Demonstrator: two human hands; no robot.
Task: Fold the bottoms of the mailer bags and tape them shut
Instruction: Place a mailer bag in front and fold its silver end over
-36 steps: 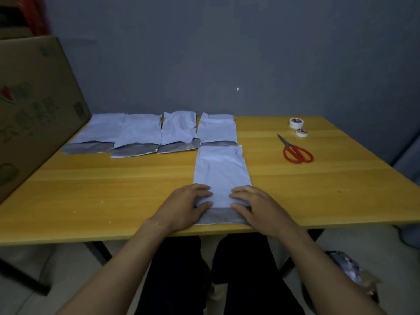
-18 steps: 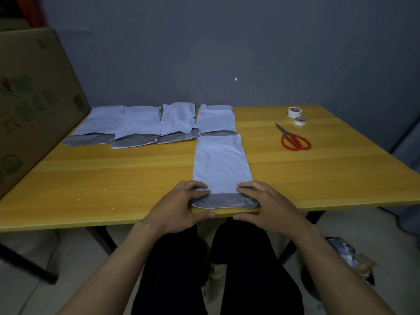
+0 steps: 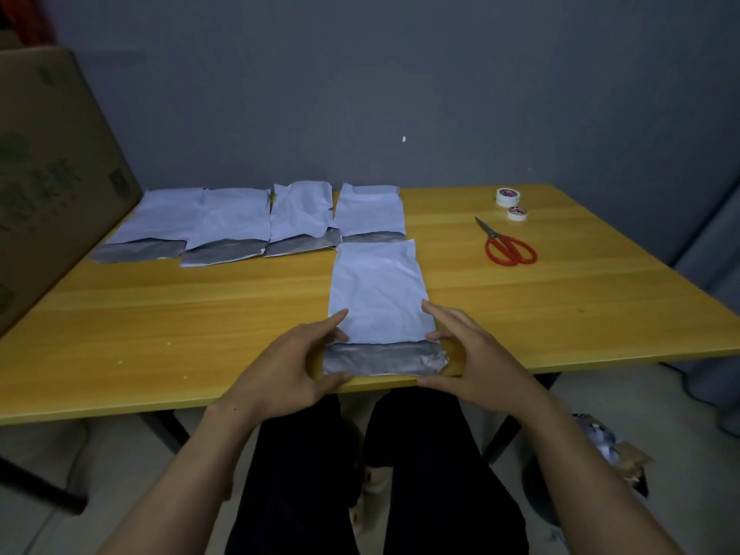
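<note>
Left hand [image 3: 288, 366] and right hand [image 3: 476, 362] parted, spread fingers [image 3: 335, 318] touching bag [image 3: 380, 298].

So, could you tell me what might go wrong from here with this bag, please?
The gray flap of the near mailer bag is untaped, and the tape rolls lie far right; freeing the right hand may let it spring open. The bag also sits at the edge of the table and could slip off.

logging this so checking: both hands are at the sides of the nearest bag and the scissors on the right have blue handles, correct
Not quite: in the head view the scissors have red handles, not blue. The rest holds: the left hand and right hand are at the sides of the nearest bag.
</note>
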